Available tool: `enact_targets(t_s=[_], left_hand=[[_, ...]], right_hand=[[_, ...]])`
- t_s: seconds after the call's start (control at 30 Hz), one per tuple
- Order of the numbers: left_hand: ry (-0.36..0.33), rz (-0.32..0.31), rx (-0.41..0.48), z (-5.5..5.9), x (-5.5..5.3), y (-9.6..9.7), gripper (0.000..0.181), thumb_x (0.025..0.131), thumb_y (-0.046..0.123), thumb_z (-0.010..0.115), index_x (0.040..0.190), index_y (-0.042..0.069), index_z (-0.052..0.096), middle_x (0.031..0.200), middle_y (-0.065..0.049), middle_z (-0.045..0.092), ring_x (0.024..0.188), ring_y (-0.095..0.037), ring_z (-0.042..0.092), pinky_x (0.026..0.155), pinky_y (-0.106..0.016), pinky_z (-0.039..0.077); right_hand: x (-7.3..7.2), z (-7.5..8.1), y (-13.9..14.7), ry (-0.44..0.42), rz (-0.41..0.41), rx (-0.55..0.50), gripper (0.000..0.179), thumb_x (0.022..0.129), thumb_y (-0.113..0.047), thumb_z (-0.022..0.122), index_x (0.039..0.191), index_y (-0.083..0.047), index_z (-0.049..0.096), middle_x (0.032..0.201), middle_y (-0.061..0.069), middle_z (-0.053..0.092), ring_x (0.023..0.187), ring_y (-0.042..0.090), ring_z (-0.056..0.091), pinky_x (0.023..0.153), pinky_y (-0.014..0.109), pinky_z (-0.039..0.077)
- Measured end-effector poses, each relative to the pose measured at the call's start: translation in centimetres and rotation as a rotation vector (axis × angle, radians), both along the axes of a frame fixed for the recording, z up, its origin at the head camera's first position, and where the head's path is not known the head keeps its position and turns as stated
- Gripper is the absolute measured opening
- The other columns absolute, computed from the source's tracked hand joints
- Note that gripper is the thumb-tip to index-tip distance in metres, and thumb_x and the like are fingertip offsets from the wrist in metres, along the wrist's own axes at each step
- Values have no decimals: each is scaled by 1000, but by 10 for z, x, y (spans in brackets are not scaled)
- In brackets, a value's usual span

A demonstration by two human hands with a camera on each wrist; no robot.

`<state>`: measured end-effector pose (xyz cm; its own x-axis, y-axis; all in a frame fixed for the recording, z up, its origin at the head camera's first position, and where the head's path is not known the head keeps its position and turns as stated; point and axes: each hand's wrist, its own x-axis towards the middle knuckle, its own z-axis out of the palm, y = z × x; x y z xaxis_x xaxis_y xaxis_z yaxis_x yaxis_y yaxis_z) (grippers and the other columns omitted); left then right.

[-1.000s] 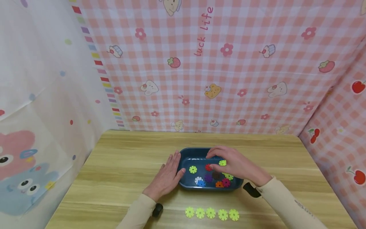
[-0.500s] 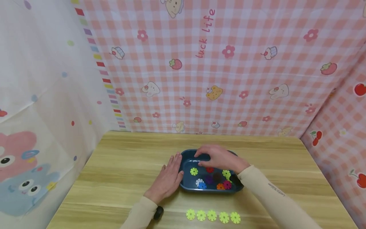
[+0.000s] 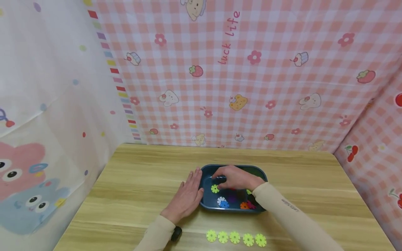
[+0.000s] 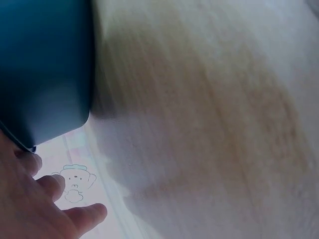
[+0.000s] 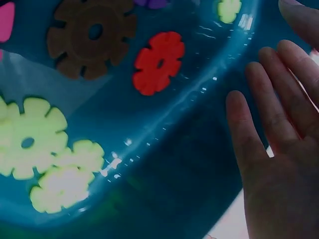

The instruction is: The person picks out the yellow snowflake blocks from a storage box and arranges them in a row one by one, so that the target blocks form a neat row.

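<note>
A dark blue tray (image 3: 230, 210) holds several notched plastic discs. My left hand (image 3: 185, 198) rests with straight fingers along the tray's left side. Inside the tray's outline, my right hand (image 3: 237, 177) reaches in, thumb and forefinger apart near a yellow-green disc (image 3: 215, 188). Nothing shows between those fingers. White (image 3: 220, 200) and blue discs (image 3: 224, 204) overlap toward the front, with an orange disc (image 3: 244, 205) to their right. The right wrist view shows a red disc (image 5: 159, 63), a brown disc (image 5: 92, 37) and bunched yellow-green discs (image 5: 35, 139); my right hand and sleeve partly cover these in the head view.
A row of several yellow-green discs (image 3: 235, 237) lies on the wooden table (image 3: 150, 174) in front of the tray. Pink checked cloth (image 3: 238, 80) hangs behind the table, and a white printed cloth (image 3: 62, 115) hangs at the left.
My right hand has moved left and lower across the tray, from its right part to beside the yellow-green disc at the left. My left hand stays at the tray's side.
</note>
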<state>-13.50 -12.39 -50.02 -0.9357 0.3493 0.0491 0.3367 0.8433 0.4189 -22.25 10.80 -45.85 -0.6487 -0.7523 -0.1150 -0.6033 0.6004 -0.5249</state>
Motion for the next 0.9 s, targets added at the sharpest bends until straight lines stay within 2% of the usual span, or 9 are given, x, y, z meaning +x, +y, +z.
enact_targets(t_s=[0.17,0.37,0.47,0.9], left_hand=[[-4,0,-3,-1,0,1,63,113,31,36,166,4,16,173,-11,13,157,-35,16,117,-66,30],[-10,2,0,0,0,1,63,113,31,36,166,4,16,173,-10,13,157,-35,16,117,-65,30],[-10,2,1,0,1,0,62,113,31,36,166,4,16,173,-11,13,157,-35,16,117,-65,30],[-2,-2,17,-1,1,1,63,113,30,37,166,4,16,173,-11,13,157,-36,17,116,-66,31]], right_hand=[[-2,-8,-1,-3,10,9,38,92,-20,81,127,-8,73,129,6,69,122,24,63,106,44,50],[-3,-16,-3,30,64,-4,38,89,-19,83,124,-6,74,118,4,69,104,19,65,93,36,55],[-4,-19,-4,29,79,-10,39,88,-21,84,124,-6,74,115,3,67,99,16,64,89,32,55],[-2,-29,-7,13,62,-14,34,88,-14,84,119,-8,75,116,0,62,101,16,62,92,32,55]])
